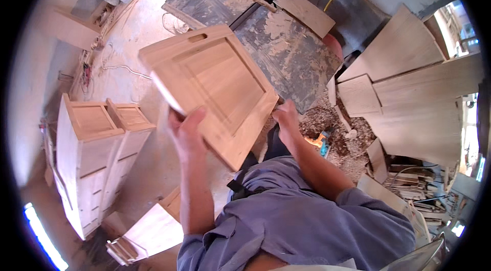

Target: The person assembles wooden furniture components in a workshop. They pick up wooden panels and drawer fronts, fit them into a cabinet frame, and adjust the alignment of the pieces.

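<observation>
Between my two hands is a pale wooden panel, framed like a cabinet door, with a recessed centre and an oval slot near its far edge. It is tilted, held up in front of me. My left hand grips its left edge, the thumb on top and the fingers underneath. At the right edge, near the corner, my right hand is closed on the wood. Just beyond the panel stands a worn grey worktable with patchy, peeled paint; the panel covers part of its near left side.
Tall wooden cabinets stand at the left, with another wooden piece below them. Large boards lean on the right. Wood shavings and a yellow power tool lie on the floor. Scrap wood is stacked lower right.
</observation>
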A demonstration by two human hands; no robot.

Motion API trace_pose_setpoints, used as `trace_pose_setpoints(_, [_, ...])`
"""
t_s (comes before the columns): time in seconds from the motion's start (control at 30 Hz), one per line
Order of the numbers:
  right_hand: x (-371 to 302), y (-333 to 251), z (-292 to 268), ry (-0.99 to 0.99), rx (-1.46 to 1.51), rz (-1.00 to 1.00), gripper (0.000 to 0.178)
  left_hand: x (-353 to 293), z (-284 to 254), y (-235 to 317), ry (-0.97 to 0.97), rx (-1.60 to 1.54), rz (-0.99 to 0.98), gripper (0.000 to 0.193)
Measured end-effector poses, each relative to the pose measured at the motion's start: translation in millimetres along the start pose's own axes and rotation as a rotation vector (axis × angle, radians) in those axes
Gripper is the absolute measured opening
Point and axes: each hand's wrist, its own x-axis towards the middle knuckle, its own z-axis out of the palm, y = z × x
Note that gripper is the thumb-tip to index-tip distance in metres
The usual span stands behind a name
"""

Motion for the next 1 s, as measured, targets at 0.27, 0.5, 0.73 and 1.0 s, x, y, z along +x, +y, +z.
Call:
trace_pose_setpoints(0.27, [34.3, -66.2, -40.3, -0.216, -0.725, -0.937, 0.083, 39.9, 184.5, -13.5, 0.008, 0.486, -0.018, 0.054])
trace_pose_setpoints(0.5, [87.1, -78.1, -25.0, -0.105, -0.432, -0.866, 0.070, 106.3, 233.2, -31.2, -0.098, 0.330, -0.193, 0.058])
trace_pose_setpoints(0.73, [101.6, -65.9, -24.6, -0.134, -0.295, -0.854, 0.075, 106.1, 238.3, -36.6, -0.040, 0.488, -0.125, 0.062])
trace_pose_setpoints(1.0, [116.0, -54.8, -13.3, -0.219, -0.267, -0.786, 0.073, 116.3, 242.4, -30.5, 0.006, 0.499, -0.120, 0.063])
